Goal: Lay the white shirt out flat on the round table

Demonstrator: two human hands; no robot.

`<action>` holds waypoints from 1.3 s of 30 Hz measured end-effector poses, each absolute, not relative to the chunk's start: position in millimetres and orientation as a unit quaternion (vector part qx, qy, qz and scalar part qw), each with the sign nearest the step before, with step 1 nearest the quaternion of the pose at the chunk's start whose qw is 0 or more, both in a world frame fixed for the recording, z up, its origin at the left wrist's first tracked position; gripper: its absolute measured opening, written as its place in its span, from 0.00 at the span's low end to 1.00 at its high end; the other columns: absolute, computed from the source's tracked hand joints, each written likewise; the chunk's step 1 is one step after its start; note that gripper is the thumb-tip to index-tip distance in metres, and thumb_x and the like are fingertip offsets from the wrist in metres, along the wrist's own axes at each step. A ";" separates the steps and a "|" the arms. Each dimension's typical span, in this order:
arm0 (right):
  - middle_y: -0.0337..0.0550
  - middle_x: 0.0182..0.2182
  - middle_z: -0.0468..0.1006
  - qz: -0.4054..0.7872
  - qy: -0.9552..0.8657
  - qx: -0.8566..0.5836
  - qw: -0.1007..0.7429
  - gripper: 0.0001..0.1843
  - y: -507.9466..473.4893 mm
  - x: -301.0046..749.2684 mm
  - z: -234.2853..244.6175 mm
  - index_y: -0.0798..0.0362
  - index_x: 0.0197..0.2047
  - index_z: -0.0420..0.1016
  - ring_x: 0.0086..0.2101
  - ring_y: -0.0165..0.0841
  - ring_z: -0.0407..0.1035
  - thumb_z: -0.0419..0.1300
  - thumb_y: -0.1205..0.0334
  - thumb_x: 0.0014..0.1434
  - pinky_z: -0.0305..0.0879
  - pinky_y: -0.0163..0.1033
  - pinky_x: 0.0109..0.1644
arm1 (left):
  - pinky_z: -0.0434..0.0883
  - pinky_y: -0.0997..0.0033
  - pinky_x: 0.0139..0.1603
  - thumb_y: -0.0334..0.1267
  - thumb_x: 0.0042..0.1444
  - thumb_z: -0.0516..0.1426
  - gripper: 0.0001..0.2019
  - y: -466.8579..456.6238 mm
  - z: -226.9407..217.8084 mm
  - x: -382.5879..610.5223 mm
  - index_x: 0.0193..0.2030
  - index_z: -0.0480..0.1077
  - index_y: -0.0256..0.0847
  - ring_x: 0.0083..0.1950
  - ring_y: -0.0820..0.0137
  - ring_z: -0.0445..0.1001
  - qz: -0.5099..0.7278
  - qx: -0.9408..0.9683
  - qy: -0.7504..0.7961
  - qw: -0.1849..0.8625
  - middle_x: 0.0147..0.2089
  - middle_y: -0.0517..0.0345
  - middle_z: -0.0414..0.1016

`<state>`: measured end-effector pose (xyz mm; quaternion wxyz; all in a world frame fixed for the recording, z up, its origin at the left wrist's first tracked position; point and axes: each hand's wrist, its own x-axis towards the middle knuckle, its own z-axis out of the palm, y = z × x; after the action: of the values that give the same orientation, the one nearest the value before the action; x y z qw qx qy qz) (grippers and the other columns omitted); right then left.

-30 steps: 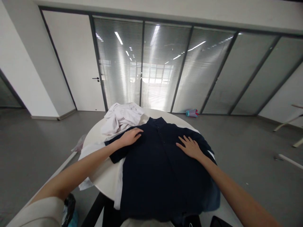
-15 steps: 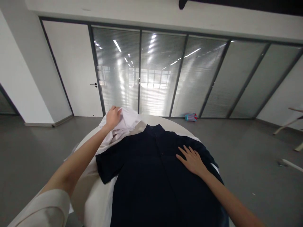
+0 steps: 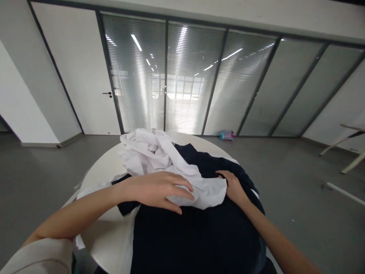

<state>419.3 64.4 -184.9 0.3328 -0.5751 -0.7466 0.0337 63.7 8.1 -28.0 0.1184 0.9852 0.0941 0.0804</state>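
A dark navy short-sleeved shirt [image 3: 182, 236] lies spread over a round white table [image 3: 99, 163], its collar end away from me. Bunched across its upper part is a white garment [image 3: 171, 163], creased and loosely folded; its exact kind I cannot make out. My left hand [image 3: 162, 190] is over the near edge of the white garment, fingers spread and bent slightly. At the garment's right end, my right hand [image 3: 232, 186] has its fingers curled against the white fabric and seems to grip it. The navy shirt's left sleeve is partly covered.
Beyond the table stands a glass partition with blinds [image 3: 185, 83], with a white door [image 3: 74, 68] to its left. A blue and red item [image 3: 227, 135] lies on the floor by the glass. Pale furniture legs [image 3: 353, 163] show at the right.
The white garment has been drawn from the table's far left onto the navy shirt's upper part. My left hand has come nearer and right; my right hand has closed at the garment's edge.
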 end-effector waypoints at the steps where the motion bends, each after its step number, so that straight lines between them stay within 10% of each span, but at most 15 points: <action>1: 0.52 0.48 0.80 0.073 -0.733 -0.571 0.363 0.25 62.1 417.1 -180.5 0.53 0.50 0.77 0.50 0.44 0.73 0.44 0.50 0.67 0.66 0.50 0.58 | 0.66 0.66 0.63 0.44 0.64 0.58 0.21 12.4 -30.8 55.0 0.63 0.68 0.53 0.63 0.63 0.69 0.094 0.980 0.134 0.109 0.64 0.56 0.70; 7: 0.48 0.43 0.81 0.233 -0.733 -0.538 0.345 0.27 50.7 391.8 -148.9 0.52 0.50 0.78 0.45 0.43 0.75 0.48 0.41 0.66 0.71 0.47 0.50 | 0.64 0.60 0.63 0.52 0.58 0.61 0.33 82.8 -61.5 -4.6 0.69 0.59 0.50 0.66 0.55 0.65 0.080 0.928 0.364 0.015 0.70 0.51 0.61; 12: 0.43 0.37 0.82 0.205 -0.786 -0.508 0.286 0.13 55.9 375.3 -130.2 0.50 0.35 0.79 0.39 0.40 0.75 0.59 0.51 0.58 0.69 0.43 0.48 | 0.69 0.64 0.51 0.40 0.62 0.56 0.20 116.4 -88.4 -30.0 0.60 0.69 0.44 0.52 0.58 0.76 0.018 0.868 0.494 -0.046 0.54 0.50 0.78; 16: 0.43 0.34 0.80 0.121 -0.748 -0.515 0.399 0.12 66.2 379.4 -119.3 0.50 0.33 0.75 0.37 0.38 0.74 0.57 0.52 0.59 0.69 0.42 0.47 | 0.68 0.65 0.50 0.38 0.65 0.49 0.14 124.2 -88.8 -40.6 0.45 0.75 0.43 0.49 0.60 0.77 0.062 0.851 0.516 -0.083 0.46 0.51 0.80; 23: 0.36 0.30 0.71 0.031 -0.498 -0.480 0.721 0.19 89.8 434.1 -103.8 0.51 0.38 0.67 0.29 0.29 0.68 0.60 0.42 0.58 0.68 0.36 0.35 | 0.69 0.70 0.43 0.36 0.63 0.48 0.13 116.0 -32.7 -75.2 0.50 0.68 0.38 0.41 0.67 0.73 0.436 0.658 0.599 -0.133 0.43 0.56 0.77; 28: 0.32 0.30 0.69 0.095 -0.380 -0.463 0.795 0.22 99.3 471.7 -113.6 0.49 0.36 0.63 0.26 0.27 0.67 0.64 0.41 0.53 0.67 0.34 0.30 | 0.67 0.76 0.40 0.35 0.61 0.49 0.12 97.0 -9.3 -97.5 0.46 0.70 0.37 0.36 0.75 0.67 0.553 0.542 0.601 -0.196 0.40 0.61 0.74; 34: 0.36 0.27 0.71 0.158 -0.389 -0.590 0.690 0.20 89.1 490.3 -144.3 0.51 0.33 0.67 0.29 0.31 0.69 0.65 0.46 0.47 0.70 0.38 0.33 | 0.66 0.76 0.37 0.56 0.59 0.52 0.23 109.6 -38.6 -141.5 0.45 0.75 0.39 0.34 0.73 0.70 0.298 0.703 0.645 -0.035 0.34 0.61 0.78; 39: 0.48 0.38 0.76 -0.017 -0.519 -0.623 0.585 0.14 78.8 473.0 -136.5 0.52 0.37 0.73 0.40 0.41 0.72 0.62 0.52 0.49 0.71 0.47 0.43 | 0.71 0.67 0.43 0.60 0.55 0.56 0.25 120.1 -58.9 -137.3 0.50 0.75 0.42 0.41 0.64 0.77 0.156 0.774 0.613 0.014 0.44 0.53 0.81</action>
<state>473.0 78.8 -136.5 0.5849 -0.6233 -0.5188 -0.0168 -137.3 120.1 -58.9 0.0143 0.7739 0.6135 0.1564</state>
